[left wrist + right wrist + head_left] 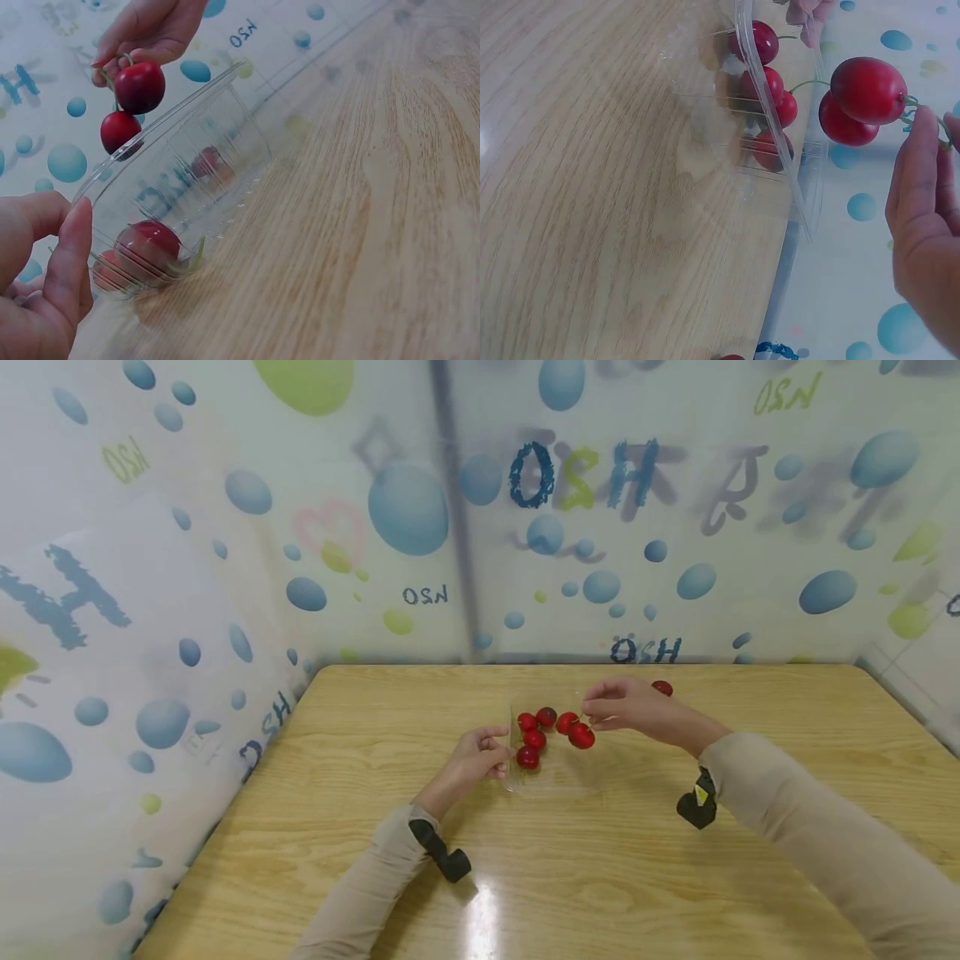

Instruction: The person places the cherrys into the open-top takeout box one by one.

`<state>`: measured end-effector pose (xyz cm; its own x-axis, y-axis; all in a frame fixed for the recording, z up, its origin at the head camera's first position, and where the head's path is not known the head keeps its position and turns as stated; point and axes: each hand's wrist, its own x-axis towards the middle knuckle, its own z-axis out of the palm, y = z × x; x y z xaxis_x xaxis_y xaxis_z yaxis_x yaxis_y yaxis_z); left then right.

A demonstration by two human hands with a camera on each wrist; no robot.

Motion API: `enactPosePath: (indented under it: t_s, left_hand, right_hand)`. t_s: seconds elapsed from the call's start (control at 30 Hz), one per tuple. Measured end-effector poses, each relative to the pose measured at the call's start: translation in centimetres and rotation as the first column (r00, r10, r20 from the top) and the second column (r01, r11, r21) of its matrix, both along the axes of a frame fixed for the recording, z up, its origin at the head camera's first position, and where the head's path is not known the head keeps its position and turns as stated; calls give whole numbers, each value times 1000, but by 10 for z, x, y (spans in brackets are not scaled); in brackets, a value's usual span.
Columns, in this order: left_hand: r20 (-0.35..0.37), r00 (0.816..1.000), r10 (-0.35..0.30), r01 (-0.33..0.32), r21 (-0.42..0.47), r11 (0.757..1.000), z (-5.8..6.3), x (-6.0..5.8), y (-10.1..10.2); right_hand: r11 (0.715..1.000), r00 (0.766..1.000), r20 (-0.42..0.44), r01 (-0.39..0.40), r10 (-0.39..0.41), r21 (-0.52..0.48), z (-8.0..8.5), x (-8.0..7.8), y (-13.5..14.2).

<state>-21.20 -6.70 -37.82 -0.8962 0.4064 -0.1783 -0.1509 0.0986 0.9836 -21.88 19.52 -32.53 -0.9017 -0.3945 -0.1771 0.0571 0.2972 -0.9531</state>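
My right hand [633,706] pinches the green stems of two red cherries [581,736]. They dangle over the right part of a clear plastic box [558,777]. At the box's left side, my left hand [471,757] holds the rim between thumb and fingers. Several more cherries [528,757] lie inside, grouped toward the left wall. Seen from the left wrist, the hanging cherries [140,88] are at the height of the box's rim [180,112], and stems show through the wall. In the right wrist view the held cherries [868,90] appear close to the fingertips.
A single cherry [662,687] lies on the wooden table [360,727] behind the right hand. Patterned curtain [487,552] with blue drops rises along the back and left table edges. Each wrist carries a dark strapped device [697,806].
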Motion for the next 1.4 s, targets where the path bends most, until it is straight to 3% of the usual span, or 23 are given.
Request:
enactPosePath:
  t_s: [0.4,0.63,0.73,1.23,1.4]
  left_hand:
    - [-4,1000,-9,9,-4,1000,-1,-1,0]
    - [2,1000,-1,1,10,1000,-23,-13,-2]
    - [-4,1000,15,-15,12,1000,-27,-14,-1]
    - [6,1000,25,-25,37,999,-26,-14,0]
    - [13,1000,23,-24,36,999,-26,-14,0]
  right_hand:
    - [998,1000,26,14,-13,-60,-5,-16,-17]
    - [999,997,60,40,-38,-25,-9,-21,-27]
    - [999,996,84,44,-43,-5,-9,-23,-31]
    - [994,977,185,103,-108,40,-11,-31,-45]
    - [990,974,181,133,-140,50,-11,-32,-50]
